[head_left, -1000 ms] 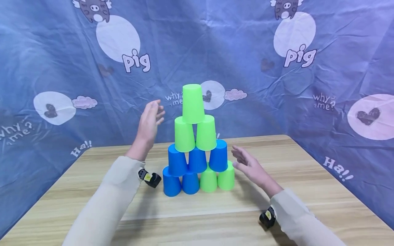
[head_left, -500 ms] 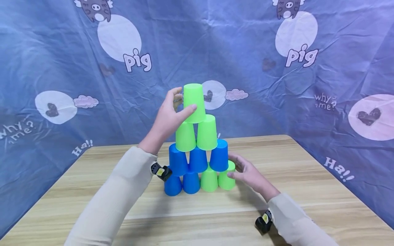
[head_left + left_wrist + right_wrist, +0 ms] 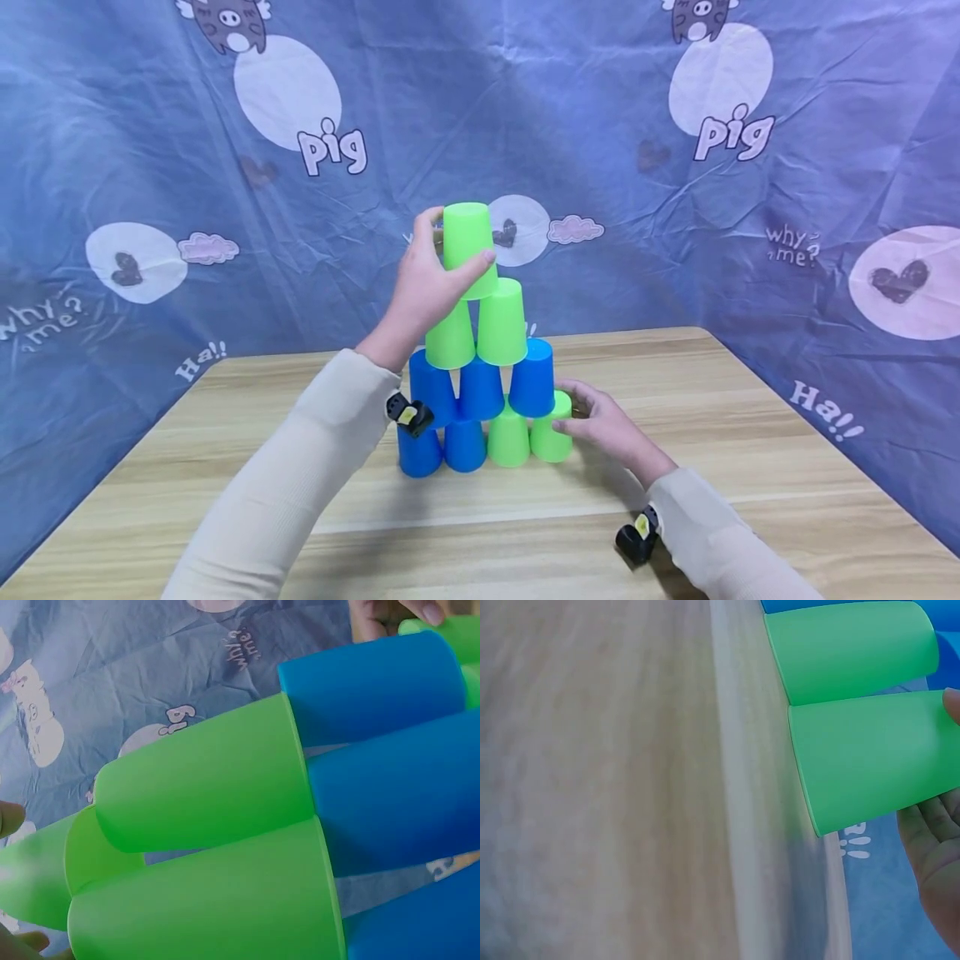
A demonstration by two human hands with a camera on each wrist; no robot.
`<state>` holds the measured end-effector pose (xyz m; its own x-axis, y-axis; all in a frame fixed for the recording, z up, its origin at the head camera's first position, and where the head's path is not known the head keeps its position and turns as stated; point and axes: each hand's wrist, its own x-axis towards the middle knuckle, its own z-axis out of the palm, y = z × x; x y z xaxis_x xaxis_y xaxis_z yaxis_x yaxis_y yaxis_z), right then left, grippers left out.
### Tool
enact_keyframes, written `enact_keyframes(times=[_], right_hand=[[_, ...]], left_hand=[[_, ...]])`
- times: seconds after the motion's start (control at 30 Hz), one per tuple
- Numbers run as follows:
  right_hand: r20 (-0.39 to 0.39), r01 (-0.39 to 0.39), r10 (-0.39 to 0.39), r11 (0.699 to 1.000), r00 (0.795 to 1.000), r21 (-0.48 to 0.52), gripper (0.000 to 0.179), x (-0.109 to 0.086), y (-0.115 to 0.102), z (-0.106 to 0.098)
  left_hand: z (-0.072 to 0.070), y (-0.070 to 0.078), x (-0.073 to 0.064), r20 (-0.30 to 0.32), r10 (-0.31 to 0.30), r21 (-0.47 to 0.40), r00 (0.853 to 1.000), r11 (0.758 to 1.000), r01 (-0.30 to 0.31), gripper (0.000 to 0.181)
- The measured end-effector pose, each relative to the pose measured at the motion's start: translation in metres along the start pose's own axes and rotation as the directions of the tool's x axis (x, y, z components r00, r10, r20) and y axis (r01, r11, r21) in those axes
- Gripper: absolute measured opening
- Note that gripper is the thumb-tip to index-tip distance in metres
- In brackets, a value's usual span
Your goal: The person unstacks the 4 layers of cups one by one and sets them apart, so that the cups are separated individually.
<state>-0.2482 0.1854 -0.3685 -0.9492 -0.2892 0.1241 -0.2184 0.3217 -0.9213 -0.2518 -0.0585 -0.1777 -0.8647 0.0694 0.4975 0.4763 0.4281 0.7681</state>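
Upside-down plastic cups form a pyramid on the table. My left hand (image 3: 426,279) grips the top green cup (image 3: 465,229), thumb across its front and fingers behind. That cup stands on two green cups (image 3: 502,325), one partly hidden by the hand. Below them are three blue cups (image 3: 532,379). The bottom row has two blue cups (image 3: 465,446) on the left, then an inner green cup (image 3: 508,437) and an outer green cup (image 3: 551,437). My right hand (image 3: 611,429) holds the outer one by its right side; the right wrist view shows its fingers (image 3: 937,825) against it.
The wooden table (image 3: 480,533) extends around the pyramid, its far edge just behind the cups. A blue printed cloth (image 3: 480,100) hangs behind and along both sides. Each sleeve carries a small black wrist camera (image 3: 411,414).
My left hand has moved right from beside the pyramid to grip the top cup. The right hand has come in leftward to the bottom right cup. The pyramid keeps its shape.
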Motion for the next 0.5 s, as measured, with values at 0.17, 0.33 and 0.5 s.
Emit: enact_keyframes(times=[0.17,0.33,0.5], right_hand=[[0.035,0.047,-0.046,0.998,0.998,-0.047,0.060,0.0011,0.0046,-0.0012],[0.067,0.100,-0.092,0.988,0.993,-0.117,0.056,0.0021,0.0056,-0.0028],[0.078,0.106,-0.097,0.988,0.992,-0.116,0.056,0.0037,0.0056,-0.0038]], left_hand=[[0.0044,0.0005,-0.0006,-0.046,0.017,0.019,0.999,1.000,-0.016,0.080],[0.0073,-0.0017,0.0003,-0.050,0.016,0.007,0.999,1.000,-0.015,0.075],[0.0087,-0.0023,-0.0001,-0.074,0.021,0.011,0.997,1.000,-0.020,0.071]])
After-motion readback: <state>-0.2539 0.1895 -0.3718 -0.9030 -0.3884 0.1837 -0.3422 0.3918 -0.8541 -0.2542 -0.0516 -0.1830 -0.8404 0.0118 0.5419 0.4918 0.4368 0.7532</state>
